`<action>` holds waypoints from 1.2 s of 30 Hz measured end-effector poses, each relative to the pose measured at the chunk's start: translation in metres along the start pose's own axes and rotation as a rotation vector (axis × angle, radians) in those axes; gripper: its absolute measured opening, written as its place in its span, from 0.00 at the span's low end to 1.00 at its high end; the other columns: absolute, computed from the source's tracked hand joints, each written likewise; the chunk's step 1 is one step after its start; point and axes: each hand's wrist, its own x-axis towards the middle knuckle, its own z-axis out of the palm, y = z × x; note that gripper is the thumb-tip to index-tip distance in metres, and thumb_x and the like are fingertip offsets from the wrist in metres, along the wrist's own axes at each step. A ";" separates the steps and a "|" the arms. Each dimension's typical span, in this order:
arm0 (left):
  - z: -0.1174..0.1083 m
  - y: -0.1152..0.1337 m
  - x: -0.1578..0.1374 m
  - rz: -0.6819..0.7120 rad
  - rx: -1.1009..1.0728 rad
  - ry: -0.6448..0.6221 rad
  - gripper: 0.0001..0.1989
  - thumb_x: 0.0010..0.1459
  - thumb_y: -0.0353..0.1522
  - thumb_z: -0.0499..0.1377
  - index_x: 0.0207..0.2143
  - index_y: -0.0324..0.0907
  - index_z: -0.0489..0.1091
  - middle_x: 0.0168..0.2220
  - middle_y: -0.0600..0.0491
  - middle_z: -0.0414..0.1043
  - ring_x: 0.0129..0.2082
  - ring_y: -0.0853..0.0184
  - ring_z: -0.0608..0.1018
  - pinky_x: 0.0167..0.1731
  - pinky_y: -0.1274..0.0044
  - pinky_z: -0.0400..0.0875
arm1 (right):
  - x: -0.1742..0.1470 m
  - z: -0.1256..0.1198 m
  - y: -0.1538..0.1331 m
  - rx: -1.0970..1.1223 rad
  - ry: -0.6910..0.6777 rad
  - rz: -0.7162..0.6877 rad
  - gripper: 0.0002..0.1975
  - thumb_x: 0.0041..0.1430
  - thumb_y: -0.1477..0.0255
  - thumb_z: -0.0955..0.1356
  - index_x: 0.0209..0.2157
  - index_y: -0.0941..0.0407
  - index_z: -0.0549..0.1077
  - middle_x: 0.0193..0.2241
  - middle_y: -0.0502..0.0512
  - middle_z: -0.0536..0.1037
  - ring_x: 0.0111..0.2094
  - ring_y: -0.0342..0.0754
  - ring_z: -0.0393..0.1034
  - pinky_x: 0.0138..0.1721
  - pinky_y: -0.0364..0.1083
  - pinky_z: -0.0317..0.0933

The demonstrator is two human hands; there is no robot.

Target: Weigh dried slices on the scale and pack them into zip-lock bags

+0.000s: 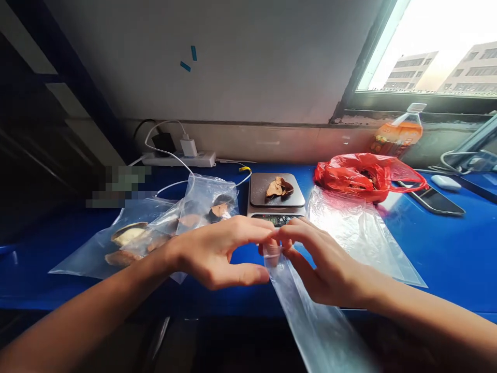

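Note:
A clear plastic bag [310, 316] hangs from its narrow top edge between my two hands and drops past the table's front edge. My left hand [227, 251] has its fingertips at the bag's top edge, its thumb held apart from them. Across from it, my right hand [324, 259] pinches the same edge with bent fingers. The fingertips of both hands meet there, partly hidden. Just beyond stands a kitchen scale [254, 199], its display partly covered by my hands. Brown, curled, dried shell-like pieces [278, 189] lie on its plate.
To the left lie clear bags [89, 254] holding brown pieces. On the right are a flat stack of clear bags [357, 238], a red plastic bag [349, 176], a phone [438, 199], a white case [446, 182] and a bottle [402, 132]. A power strip [204, 158] runs along the wall.

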 end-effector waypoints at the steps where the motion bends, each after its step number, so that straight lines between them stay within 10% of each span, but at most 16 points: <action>1: 0.000 0.001 0.000 -0.007 -0.020 -0.021 0.03 0.57 0.31 0.60 0.32 0.41 0.72 0.36 0.49 0.76 0.38 0.61 0.77 0.39 0.73 0.72 | 0.001 0.001 0.002 -0.009 0.003 0.008 0.20 0.61 0.83 0.62 0.53 0.52 0.60 0.37 0.55 0.74 0.35 0.47 0.68 0.37 0.48 0.66; 12: -0.024 -0.012 -0.003 -0.150 -0.024 0.030 0.11 0.55 0.33 0.54 0.24 0.39 0.72 0.25 0.53 0.73 0.29 0.67 0.73 0.32 0.76 0.66 | 0.006 -0.017 0.006 -0.005 -0.227 0.297 0.13 0.61 0.68 0.68 0.48 0.53 0.71 0.38 0.56 0.79 0.37 0.49 0.73 0.39 0.50 0.67; 19: -0.027 -0.015 -0.006 -0.177 -0.036 0.141 0.09 0.55 0.29 0.51 0.33 0.41 0.72 0.30 0.53 0.73 0.31 0.68 0.73 0.33 0.76 0.67 | 0.032 -0.036 0.054 -0.168 0.168 0.224 0.08 0.65 0.71 0.62 0.40 0.56 0.72 0.37 0.59 0.78 0.38 0.49 0.73 0.40 0.49 0.68; 28: -0.005 -0.024 0.004 -0.297 -0.043 0.054 0.07 0.61 0.33 0.53 0.36 0.41 0.70 0.30 0.55 0.70 0.30 0.70 0.71 0.31 0.78 0.67 | 0.023 -0.025 0.090 -0.444 -0.008 0.275 0.10 0.63 0.76 0.62 0.43 0.55 0.74 0.39 0.60 0.78 0.43 0.53 0.68 0.45 0.53 0.64; 33: -0.003 -0.030 0.006 -0.235 -0.127 0.181 0.05 0.62 0.32 0.55 0.36 0.42 0.70 0.34 0.53 0.73 0.33 0.70 0.74 0.36 0.77 0.71 | 0.022 -0.052 0.058 0.086 0.290 0.365 0.08 0.61 0.69 0.67 0.42 0.53 0.71 0.39 0.55 0.76 0.37 0.47 0.71 0.38 0.48 0.67; 36: 0.000 -0.033 0.006 -0.174 -0.128 0.203 0.05 0.63 0.31 0.56 0.35 0.41 0.71 0.34 0.53 0.74 0.33 0.70 0.76 0.37 0.77 0.73 | 0.020 -0.055 0.037 0.618 0.200 0.427 0.12 0.58 0.63 0.71 0.42 0.52 0.70 0.34 0.52 0.75 0.31 0.44 0.71 0.32 0.45 0.67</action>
